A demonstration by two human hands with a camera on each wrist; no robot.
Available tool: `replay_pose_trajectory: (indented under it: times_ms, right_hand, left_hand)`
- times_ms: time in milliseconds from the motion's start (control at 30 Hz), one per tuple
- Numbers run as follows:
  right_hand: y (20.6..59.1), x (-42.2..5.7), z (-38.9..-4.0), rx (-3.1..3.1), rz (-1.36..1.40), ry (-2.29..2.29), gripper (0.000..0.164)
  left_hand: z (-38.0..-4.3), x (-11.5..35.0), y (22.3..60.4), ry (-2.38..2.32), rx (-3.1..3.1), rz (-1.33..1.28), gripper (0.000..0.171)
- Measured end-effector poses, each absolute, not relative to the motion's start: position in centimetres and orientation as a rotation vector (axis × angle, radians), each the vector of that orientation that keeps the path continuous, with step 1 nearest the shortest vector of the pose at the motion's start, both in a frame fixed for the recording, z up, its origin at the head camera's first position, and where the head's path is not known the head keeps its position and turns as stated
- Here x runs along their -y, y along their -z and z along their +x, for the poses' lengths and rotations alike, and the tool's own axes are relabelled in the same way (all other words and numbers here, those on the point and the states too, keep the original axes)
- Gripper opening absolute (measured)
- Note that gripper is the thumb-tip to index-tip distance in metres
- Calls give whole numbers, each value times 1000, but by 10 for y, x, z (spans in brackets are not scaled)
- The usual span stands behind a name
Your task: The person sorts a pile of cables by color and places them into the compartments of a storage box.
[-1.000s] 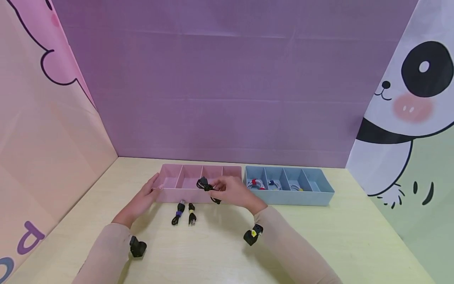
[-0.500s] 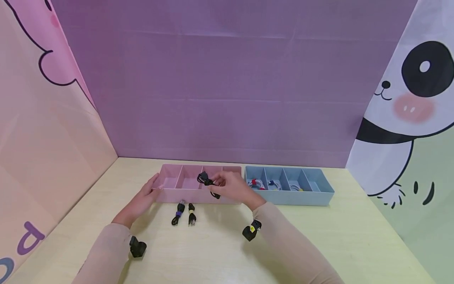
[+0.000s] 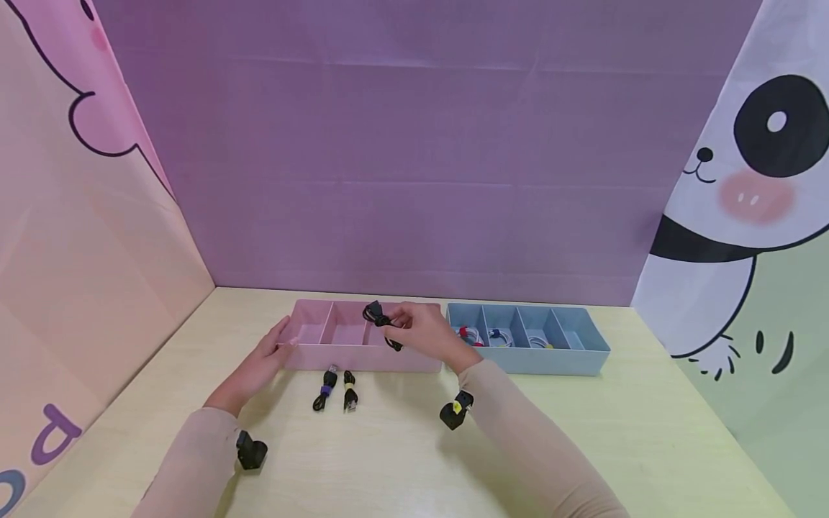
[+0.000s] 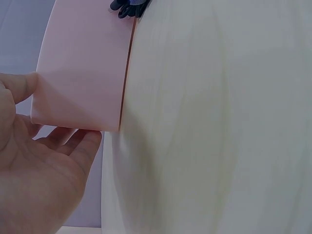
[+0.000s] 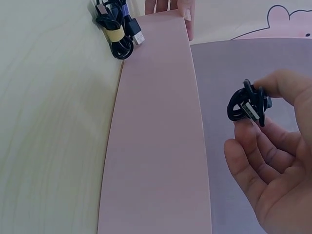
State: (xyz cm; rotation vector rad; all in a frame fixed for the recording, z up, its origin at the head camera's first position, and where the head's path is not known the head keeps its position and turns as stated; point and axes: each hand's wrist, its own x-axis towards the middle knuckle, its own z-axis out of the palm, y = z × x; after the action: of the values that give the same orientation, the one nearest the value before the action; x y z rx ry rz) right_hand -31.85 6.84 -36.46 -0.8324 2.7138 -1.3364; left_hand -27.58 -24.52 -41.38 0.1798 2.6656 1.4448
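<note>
In the head view my right hand (image 3: 422,332) pinches a coiled black cable (image 3: 376,314) above the pink divided box (image 3: 363,357). The right wrist view shows this cable (image 5: 248,105) between thumb and fingertips, a USB plug visible in the coil. My left hand (image 3: 262,360) holds the box's left end, thumb at the rim and fingers against the end wall (image 4: 78,127). Two more coiled black cables lie on the table before the box: one with a purple tie (image 3: 326,388), one with a yellow tie (image 3: 350,392). My right hand hides part of the box's right-hand compartments.
Beside the pink box stands a blue divided box (image 3: 550,362). White cables lie in its compartments, one with a red tie (image 3: 470,334), one blue (image 3: 499,334), one yellow (image 3: 540,342). A purple backdrop (image 3: 414,180) rises behind the table (image 3: 388,460).
My right hand has risen and moved slightly away from me, carrying the black cable from the box's front wall to over its compartments. The left hand has stayed in place.
</note>
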Motion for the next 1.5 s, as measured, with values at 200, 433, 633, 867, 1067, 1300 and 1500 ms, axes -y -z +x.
replay_pose_trajectory:
  times_ms: [200,433,633,867,1067,1300,1500]
  right_hand:
    - [362,-67,-319,-2723,-774,1315,27]
    - [362,-64,-325,-2747,-732,1298,30]
    - [362,-62,-328,-2757,-695,1294,31]
    - [367,-60,-332,-2776,-656,1307,28]
    - [372,-55,-333,-2786,-618,1344,28]
    - [375,-49,-336,-2830,-567,1336,26]
    - [375,-48,-337,-2846,-532,1320,26]
  left_hand:
    - [-275,245,414,-1444,-2657,167,77]
    - [-274,246,414,-1474,-2672,221,77]
    - [-273,245,412,-1468,-2661,207,79]
    - [-272,245,412,-1481,-2657,205,77]
    - [-273,245,414,-1485,-2665,210,76]
    - [-273,245,414,-1472,-2661,200,77]
    - [-272,245,414,-1479,-2663,204,78]
